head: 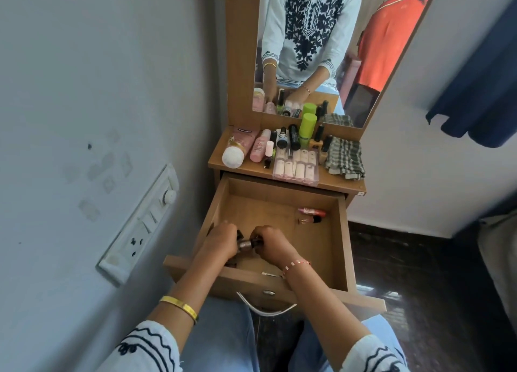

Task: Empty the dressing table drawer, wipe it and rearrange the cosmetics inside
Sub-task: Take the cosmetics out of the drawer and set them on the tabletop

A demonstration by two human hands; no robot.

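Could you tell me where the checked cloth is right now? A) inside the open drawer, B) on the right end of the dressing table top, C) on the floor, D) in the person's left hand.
B: the checked cloth lies crumpled on the right end of the dressing table top, beside the bottles, while both hands are down in the drawer.

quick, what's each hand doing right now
Left hand: fingers curled round small bottles in the drawer, among them a brown bottle.
Right hand: grips the dark cap end of that brown bottle.
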